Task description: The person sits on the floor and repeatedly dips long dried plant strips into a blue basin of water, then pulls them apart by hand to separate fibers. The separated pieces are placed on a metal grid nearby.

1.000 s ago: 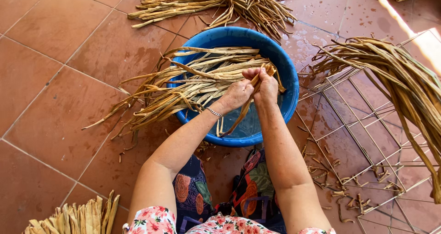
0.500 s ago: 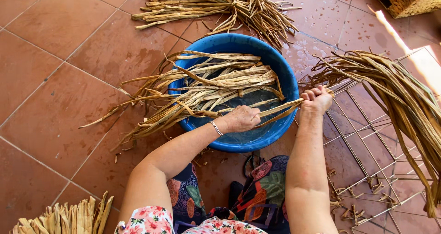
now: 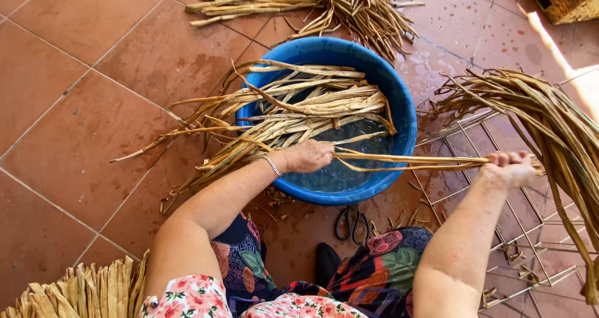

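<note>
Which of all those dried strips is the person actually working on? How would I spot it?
Start at the round blue tub of water on the red tile floor. Just in front of it a thin tan strip runs level from the left hand over the tub's rim to the right hand. Unlike the strips soaking in the tub, it is pulled straight between two hands.

Glossy blue plastic basin (image 3: 399,99) holds dry, fibrous plant strips (image 3: 312,109) (perhaps wet) on matt terracotta tiles (image 3: 68,124).

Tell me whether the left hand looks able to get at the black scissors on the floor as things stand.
Probably yes, once it lets go: the left hand grips a long dried strip over the blue basin. The scissors lie uncovered on the tiles just below the basin, nothing between.
</note>
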The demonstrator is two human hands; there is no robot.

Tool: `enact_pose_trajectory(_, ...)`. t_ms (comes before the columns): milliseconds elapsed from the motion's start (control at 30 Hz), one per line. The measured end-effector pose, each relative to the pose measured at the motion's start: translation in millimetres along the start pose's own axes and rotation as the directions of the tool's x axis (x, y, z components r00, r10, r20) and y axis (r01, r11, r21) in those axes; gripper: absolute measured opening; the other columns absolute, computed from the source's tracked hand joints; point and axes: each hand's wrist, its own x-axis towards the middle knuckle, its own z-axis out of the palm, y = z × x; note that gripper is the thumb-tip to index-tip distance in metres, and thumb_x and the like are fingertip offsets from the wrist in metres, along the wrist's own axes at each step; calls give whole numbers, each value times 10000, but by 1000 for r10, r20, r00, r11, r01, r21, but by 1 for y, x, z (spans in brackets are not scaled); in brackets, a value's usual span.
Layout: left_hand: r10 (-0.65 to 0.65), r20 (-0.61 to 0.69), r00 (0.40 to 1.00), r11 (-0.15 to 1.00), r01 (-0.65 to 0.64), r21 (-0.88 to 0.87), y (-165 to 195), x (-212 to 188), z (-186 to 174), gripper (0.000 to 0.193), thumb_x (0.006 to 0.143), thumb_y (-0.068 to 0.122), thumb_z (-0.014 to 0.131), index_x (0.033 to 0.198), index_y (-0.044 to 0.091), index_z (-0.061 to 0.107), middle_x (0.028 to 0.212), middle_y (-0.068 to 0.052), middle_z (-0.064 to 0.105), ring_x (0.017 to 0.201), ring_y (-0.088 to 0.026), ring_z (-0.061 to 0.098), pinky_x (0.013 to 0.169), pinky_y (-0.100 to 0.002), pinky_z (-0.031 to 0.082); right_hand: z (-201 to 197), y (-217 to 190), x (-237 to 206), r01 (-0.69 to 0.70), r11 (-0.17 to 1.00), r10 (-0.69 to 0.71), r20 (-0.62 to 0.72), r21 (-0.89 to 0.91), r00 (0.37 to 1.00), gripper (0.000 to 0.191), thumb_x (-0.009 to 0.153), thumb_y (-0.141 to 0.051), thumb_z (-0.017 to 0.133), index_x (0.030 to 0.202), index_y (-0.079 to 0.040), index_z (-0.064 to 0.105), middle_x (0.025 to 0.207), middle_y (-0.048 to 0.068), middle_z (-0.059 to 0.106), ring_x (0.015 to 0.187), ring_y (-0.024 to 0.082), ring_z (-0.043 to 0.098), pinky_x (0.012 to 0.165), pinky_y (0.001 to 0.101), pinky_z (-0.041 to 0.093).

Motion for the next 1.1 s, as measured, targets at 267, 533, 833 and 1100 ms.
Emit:
enact_pose_trajectory(267, 80, -86, 993, 972, -58, 227, -55, -29, 4, 202, 991, 180, 482, 887, 43, 587, 915, -161, 660, 874, -375, 651, 797, -473, 528, -13, -30, 4, 129, 991, -132, 111, 34, 985, 271, 1122, -235, 457, 940, -60, 554, 600, -30, 363, 447, 96, 263, 403, 293, 232)
enact_pose_trajectory(533, -397, 48, 917, 849, 347, 398, -36, -24, 6, 220, 862, 103, 614, 1039, 85, 744, 1108, -168, 719, 1072, -357, 694, 886, -458, 566, 35, 51, -50, -111, 974, 194, 471, -197, 861, 339, 1127, -356, 538, 884, -120, 525, 652, -35, 347, 513, 105, 248, 457, 311, 197)
enact_pose_trajectory(833, -425, 290, 857, 849, 266, 457, -29, -18, 26, 952, 793, 618, 723, 1566, 245, 311, 1622, -179, 240, 1504, -407, 118, 1174, -624, 95, 3, 216, -107, -347, 705, 474, 47, -618, 879, 200, 941, -187, 687, 763, -130, 618, 525, -36, 362, 401, 142, 337, 411, 378, 364)
enact_pose_trajectory(1100, -633, 405, 660, 705, 274, 655, -57, -38, 41, 662, 923, 632, 608, 1481, 278, 564, 1644, -152, 360, 1570, -435, 163, 1257, -653, 44, -13, 273, -126, -482, 738, 450, -188, -472, 873, 201, 994, -243, 648, 894, -71, 618, 726, 62, 606, 551, 189, 574, 451, 323, 379)
